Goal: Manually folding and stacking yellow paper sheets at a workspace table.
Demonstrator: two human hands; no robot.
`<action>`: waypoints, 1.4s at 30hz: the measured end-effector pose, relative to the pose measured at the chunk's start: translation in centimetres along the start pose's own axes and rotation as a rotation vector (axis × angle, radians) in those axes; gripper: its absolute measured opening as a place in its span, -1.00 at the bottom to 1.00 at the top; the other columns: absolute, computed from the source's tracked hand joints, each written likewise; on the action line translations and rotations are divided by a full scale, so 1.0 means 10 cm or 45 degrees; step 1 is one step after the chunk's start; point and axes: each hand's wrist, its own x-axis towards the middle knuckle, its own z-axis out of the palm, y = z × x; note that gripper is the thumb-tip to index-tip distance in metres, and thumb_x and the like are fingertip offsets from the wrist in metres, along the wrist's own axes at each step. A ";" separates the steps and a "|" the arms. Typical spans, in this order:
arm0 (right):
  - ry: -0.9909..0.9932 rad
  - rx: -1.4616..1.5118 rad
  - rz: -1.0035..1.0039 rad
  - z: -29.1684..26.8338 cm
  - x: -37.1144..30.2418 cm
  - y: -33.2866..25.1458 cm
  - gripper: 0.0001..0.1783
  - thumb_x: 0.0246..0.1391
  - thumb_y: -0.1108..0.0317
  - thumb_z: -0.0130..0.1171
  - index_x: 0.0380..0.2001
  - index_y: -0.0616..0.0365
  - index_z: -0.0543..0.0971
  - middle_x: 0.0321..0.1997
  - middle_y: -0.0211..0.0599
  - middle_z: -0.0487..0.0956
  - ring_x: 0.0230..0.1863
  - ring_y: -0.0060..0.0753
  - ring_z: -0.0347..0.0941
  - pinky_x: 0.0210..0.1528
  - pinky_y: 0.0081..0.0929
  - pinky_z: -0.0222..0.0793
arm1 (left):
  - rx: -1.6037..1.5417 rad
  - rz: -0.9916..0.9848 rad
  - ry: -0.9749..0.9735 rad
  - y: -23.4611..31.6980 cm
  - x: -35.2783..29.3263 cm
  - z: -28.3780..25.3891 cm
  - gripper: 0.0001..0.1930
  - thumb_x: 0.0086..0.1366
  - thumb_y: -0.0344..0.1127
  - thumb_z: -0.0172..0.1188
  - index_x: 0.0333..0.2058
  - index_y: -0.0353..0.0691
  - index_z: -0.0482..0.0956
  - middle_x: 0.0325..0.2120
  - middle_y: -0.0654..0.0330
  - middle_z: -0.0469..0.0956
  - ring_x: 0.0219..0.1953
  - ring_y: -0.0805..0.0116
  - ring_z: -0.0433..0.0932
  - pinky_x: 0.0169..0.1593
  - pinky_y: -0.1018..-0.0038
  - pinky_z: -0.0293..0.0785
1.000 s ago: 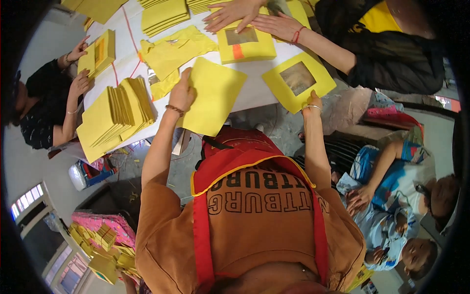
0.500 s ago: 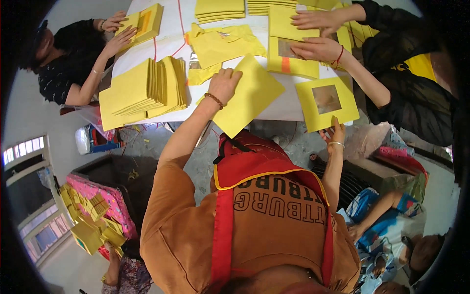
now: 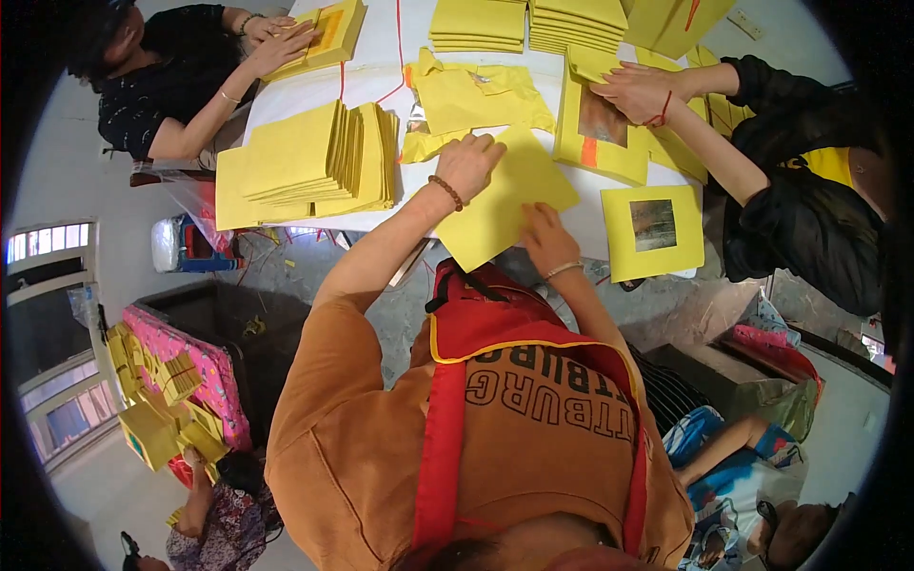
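I have the left hand (image 3: 468, 167) over a flat, plain yellow card sheet (image 3: 505, 206) at the white table's (image 3: 305, 88) near edge, the right hand (image 3: 552, 243) apart, by its right side; grips unclear. It looks unworked; right, one square windowed yellow card (image 3: 655, 226) seems done.

Pink patterned cloth (image 3: 219, 362) beside a barred window (image 3: 59, 328), lower left.

Black lettering (image 3: 548, 407) on brown shirt (image 3: 352, 438)
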 end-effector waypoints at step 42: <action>0.040 -0.205 0.157 0.27 0.00 0.01 -0.61 -0.16 0.27 0.09 -0.16 -0.05 0.42 0.00 -0.32 0.26 -0.23 -0.20 0.38 -0.27 -0.30 0.38 | 0.265 -0.343 -0.219 -1.26 1.16 -0.14 -0.74 0.10 -0.22 -0.04 -0.20 0.09 0.47 -0.31 0.05 0.46 -0.26 0.12 0.46 -0.22 0.28 0.39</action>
